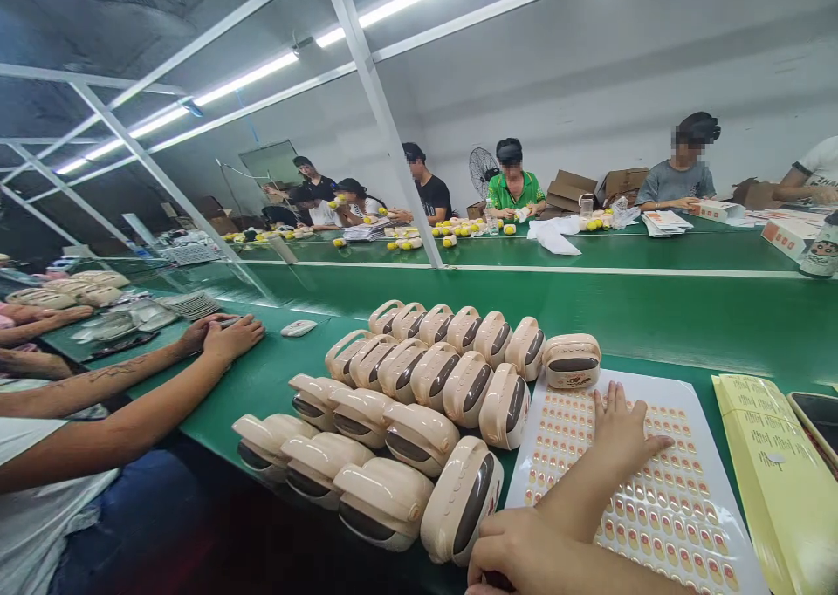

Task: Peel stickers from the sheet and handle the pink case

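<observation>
My left hand [617,435] lies flat with spread fingers on a white sheet of small oval stickers [687,525]. Its fingertips are just below a beige plastic casing [572,357] with a handle, which stands at the sheet's top edge. Crossing over my left forearm, my right hand [514,547] is at the bottom of the view, fingers curled. Something dark shows under those fingers, too hidden to name. Close to its left stands another beige casing [460,501] with a dark oval panel. Rows of similar casings [386,499] fill the table to the left.
Yellow printed sheets [763,464] lie at the right, beside a dark-edged tray [818,420]. On the left, a co-worker's hands [229,338] rest near a small pale part [298,327]. Across the green table [655,316], several people sit among yellow-and-white items. A white post [386,115] rises mid-table.
</observation>
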The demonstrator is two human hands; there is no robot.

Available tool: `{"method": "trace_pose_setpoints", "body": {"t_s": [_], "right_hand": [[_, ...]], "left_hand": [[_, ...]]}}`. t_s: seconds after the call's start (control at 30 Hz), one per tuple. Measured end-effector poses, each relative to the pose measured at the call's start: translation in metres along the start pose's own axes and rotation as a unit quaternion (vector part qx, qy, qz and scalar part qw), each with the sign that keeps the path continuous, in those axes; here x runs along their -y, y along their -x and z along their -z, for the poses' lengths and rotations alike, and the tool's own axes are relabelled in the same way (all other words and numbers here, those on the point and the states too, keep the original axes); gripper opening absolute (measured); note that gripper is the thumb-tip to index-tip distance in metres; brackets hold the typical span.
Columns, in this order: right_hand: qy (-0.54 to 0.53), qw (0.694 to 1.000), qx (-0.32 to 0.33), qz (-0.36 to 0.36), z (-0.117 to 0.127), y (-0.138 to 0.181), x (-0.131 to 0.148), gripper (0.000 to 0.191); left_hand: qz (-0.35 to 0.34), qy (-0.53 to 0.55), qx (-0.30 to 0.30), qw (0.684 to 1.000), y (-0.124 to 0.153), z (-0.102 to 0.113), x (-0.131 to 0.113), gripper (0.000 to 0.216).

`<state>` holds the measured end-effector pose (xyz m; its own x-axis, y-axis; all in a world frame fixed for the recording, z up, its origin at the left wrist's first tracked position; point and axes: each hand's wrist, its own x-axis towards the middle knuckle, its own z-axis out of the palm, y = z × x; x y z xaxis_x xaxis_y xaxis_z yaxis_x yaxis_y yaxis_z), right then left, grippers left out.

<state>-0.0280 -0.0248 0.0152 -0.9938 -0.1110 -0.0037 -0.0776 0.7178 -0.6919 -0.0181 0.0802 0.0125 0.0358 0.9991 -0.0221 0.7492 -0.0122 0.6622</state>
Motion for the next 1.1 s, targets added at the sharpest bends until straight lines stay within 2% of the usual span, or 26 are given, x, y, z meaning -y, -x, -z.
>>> {"method": "trace_pose_setpoints", "body": {"t_s": [0.13, 0.33, 0.73, 0.83, 1.1], "right_hand": [[0.026, 1.0, -0.002, 0.011, -0.001, 0.001, -0.002, 0.03], [0.01, 1.0, 0.015, -0.007, 0.0, 0.0, -0.004, 0.029], [0.029, 1.0, 0.006, 0.005, -0.015, -0.003, -0.018, 0.038], [0.042, 0.999, 0.013, 0.005, -0.016, -0.006, -0.017, 0.039], [0.041, 0.999, -0.018, -0.017, -0.018, -0.004, -0.01, 0.037]], "left_hand": [[-0.002, -0.005, -0.002, 1.0, -0.001, 0.0, 0.0, 0.08], [-0.007, -0.004, -0.004, 1.0, -0.004, -0.001, 0.001, 0.083], [-0.005, -0.012, -0.027, 1.0, 0.001, 0.0, 0.002, 0.076], [0.001, -0.014, -0.023, 1.0, 0.0, -0.001, 0.001, 0.073], [0.015, -0.011, 0.021, 1.0, 0.001, 0.007, -0.001, 0.078]]}}
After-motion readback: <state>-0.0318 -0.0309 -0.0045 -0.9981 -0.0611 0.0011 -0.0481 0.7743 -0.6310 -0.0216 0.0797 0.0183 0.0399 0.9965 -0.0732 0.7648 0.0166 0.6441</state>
